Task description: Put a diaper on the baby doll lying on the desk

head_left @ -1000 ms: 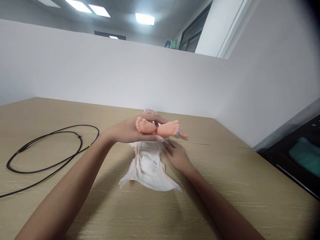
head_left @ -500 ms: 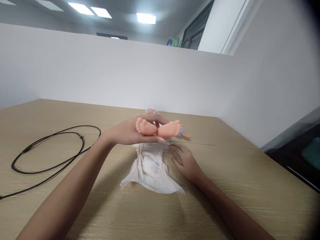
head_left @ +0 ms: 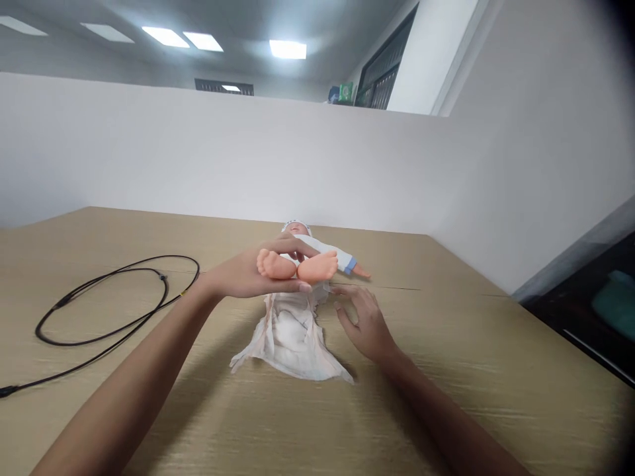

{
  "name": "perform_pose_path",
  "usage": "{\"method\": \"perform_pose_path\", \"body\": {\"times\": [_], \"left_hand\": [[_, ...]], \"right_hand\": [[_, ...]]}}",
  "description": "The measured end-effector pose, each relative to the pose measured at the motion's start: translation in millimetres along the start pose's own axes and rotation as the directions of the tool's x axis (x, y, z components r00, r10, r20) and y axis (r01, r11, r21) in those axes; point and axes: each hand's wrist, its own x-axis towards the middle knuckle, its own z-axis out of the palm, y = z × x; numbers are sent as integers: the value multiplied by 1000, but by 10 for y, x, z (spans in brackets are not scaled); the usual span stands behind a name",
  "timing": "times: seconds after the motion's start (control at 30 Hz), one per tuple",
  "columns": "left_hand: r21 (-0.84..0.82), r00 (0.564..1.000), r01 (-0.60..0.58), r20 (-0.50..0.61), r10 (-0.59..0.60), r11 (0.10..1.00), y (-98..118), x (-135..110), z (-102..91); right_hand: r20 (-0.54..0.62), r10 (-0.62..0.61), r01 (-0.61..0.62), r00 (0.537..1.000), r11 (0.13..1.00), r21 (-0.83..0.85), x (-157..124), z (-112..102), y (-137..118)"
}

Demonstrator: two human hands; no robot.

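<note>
A baby doll (head_left: 317, 250) in a white top with a blue cuff lies on its back on the wooden table (head_left: 446, 317), head toward the far wall. My left hand (head_left: 248, 274) is closed round both doll ankles and holds the feet (head_left: 296, 266) up off the table. Under the doll's bottom an opened white diaper (head_left: 292, 337) is spread out toward me. My right hand (head_left: 366, 322) hovers just right of the diaper, fingers spread and holding nothing.
A looped black cable (head_left: 104, 311) lies on the table at the left. A white partition wall (head_left: 198, 158) runs along the table's far edge and right side. Dark equipment (head_left: 590, 304) sits beyond the table's right edge.
My right hand has drawn back from the diaper's right edge and lifted, fingers spreading. The doll's feet have come down slightly in my left hand, and the doll's head now shows.
</note>
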Motion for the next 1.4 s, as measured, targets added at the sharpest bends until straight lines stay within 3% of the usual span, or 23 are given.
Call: {"method": "perform_pose_path", "body": {"times": [0.27, 0.43, 0.57, 0.63, 0.8, 0.9, 1.07, 1.23, 1.4], "left_hand": [[-38, 997, 20, 73, -17, 999, 35, -143, 238], [-15, 993, 4, 117, -2, 1000, 35, -218, 403], [-11, 994, -59, 90, 60, 998, -8, -286, 492], [-11, 997, -50, 62, 50, 999, -28, -340, 509], [44, 990, 135, -55, -132, 990, -41, -541, 439], [126, 994, 107, -42, -103, 986, -67, -681, 345], [146, 990, -84, 120, 67, 986, -313, -958, 258], [240, 959, -239, 211, 190, 941, -713, -1234, 362], [275, 955, -241, 236, 177, 931, -922, -1365, 511]], "right_hand": [[-106, -74, 86, 992, 991, 107, 15, 30, -234], [-86, 9, 20, 996, 944, 329, 0, 67, -450], [-52, 52, -26, 997, 913, 407, 33, -6, -537], [-24, 26, -14, 999, 916, 400, 61, -48, -526], [-59, -49, 65, 997, 952, 298, 157, -150, -365], [-28, -136, 139, 990, 960, 243, 191, -280, -219], [81, -333, 311, 940, 927, 208, 34, -449, -5], [135, -502, 491, 854, 865, 105, -145, -347, 27], [219, -500, 480, 838, 866, 142, -109, -293, -33]]}}
